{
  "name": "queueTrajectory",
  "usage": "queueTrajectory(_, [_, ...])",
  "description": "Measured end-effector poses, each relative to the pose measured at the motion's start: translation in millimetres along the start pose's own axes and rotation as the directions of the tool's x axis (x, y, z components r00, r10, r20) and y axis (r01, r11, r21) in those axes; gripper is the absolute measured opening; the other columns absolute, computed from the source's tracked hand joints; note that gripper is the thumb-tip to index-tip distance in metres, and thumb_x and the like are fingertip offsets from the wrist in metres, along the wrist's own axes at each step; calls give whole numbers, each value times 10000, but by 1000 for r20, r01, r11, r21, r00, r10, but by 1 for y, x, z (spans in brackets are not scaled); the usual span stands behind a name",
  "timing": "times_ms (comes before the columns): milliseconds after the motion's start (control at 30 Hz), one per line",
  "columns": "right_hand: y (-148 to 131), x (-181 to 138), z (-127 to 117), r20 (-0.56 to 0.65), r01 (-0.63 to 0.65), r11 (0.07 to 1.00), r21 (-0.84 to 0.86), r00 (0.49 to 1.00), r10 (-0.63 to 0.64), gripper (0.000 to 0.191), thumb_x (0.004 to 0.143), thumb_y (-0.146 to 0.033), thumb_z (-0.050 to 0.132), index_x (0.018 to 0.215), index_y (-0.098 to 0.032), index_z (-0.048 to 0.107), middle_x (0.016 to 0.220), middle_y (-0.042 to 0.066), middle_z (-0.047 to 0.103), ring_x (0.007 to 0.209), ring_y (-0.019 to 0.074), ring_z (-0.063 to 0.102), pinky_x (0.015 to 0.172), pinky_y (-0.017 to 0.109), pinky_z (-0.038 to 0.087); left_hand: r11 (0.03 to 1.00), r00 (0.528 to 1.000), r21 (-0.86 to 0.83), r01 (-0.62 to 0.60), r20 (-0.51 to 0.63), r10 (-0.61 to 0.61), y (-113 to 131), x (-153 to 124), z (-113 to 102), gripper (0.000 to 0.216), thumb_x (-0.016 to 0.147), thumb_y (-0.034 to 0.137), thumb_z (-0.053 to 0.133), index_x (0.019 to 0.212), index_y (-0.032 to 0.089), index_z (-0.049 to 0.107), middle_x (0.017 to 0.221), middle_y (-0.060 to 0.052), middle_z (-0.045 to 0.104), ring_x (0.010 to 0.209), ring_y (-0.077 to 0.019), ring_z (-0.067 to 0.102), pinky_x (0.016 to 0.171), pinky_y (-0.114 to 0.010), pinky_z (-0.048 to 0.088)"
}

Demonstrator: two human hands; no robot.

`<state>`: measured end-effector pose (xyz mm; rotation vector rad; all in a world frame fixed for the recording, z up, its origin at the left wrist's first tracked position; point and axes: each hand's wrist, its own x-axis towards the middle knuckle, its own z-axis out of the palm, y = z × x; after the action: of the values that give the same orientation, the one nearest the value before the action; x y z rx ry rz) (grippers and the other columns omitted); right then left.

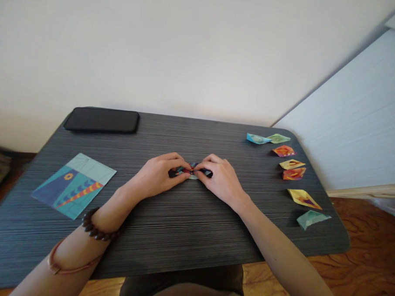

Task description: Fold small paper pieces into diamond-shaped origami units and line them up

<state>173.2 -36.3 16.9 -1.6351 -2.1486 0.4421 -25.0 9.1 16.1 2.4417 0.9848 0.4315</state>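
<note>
My left hand [159, 174] and my right hand [219, 178] meet at the middle of the dark grey table [181, 226]. Both pinch a small folded piece of patterned paper [192, 170] that lies on the tabletop between the fingertips. The paper shows red, blue and pale colours, and the fingers hide most of it. My left wrist wears a dark bead bracelet and a thin cord.
A patterned paper sheet [74, 185] lies flat at the left. A black phone [102, 120] rests at the far left edge. Several folded paper shapes [291, 164] line the right side. A white panel [356, 120] leans at the right.
</note>
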Motion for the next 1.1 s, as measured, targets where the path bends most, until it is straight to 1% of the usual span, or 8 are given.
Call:
queueTrajectory(233, [-1,0,1,-19,18,999,-51,1000,-19,133,864,-272,583,909,-240,704,935,17,635,845,151,602,746,307,389,999,999,39,25,-45,-23,4,0,2,217,848,342,513,954,256,682,992,-14,628,835,-157,599,770,-268,474])
queueTrajectory(367, [1,0,2,-25,20,999,-35,999,-21,148,870,-291,573,915,-242,705,935,14,634,838,150,605,762,310,404,998,998,-53,-41,46,44,-3,1,-6,256,825,376,558,1029,272,673,1024,-15,632,861,-153,597,746,-237,470])
queueTrajectory(433, [5,1,0,-15,37,999,10,999,-37,156,871,-300,572,927,-237,703,946,20,632,849,148,605,783,304,421,988,993,-140,-68,87,81,-9,1,-11,283,825,372,575,1076,273,660,1037,-16,636,801,-128,592,698,-213,462])
queueTrajectory(567, [19,2,-9,71,121,975,186,988,-136,207,836,-330,620,1012,-242,683,1004,25,634,849,136,612,793,276,458,977,996,-204,-68,48,79,-18,2,-14,240,825,373,599,1015,259,694,976,-17,641,706,-100,565,644,-198,443])
queueTrajectory(633, [27,2,-15,79,125,956,265,985,-151,260,811,-312,653,1056,-227,662,1018,26,645,763,113,619,746,254,476,976,998,-211,-61,18,66,-20,2,-12,230,806,392,624,968,255,714,911,-14,628,650,-90,544,609,-196,435])
queueTrajectory(833, [41,2,-18,-18,177,950,256,984,-179,124,828,-260,633,929,-210,684,854,-10,700,686,102,629,696,226,479,946,1000,-324,-23,-12,20,-27,0,-9,254,777,415,657,951,240,719,866,-19,634,606,-81,523,542,-187,419])
queueTrajectory(1000, [43,2,-12,-67,268,941,208,963,-260,130,852,-245,600,940,-227,695,929,-2,723,761,122,667,722,234,499,899,999,-437,-16,26,31,-33,0,-9,235,780,374,668,934,207,730,830,-29,649,564,-75,531,506,-191,421])
queueTrajectory(1100, [42,1,-10,-84,321,928,188,947,-310,148,867,-237,579,959,-230,695,966,-4,723,831,130,678,776,241,512,903,999,-427,-50,-36,38,-33,0,-8,213,764,385,682,849,201,748,850,-37,624,576,-74,531,518,-198,441])
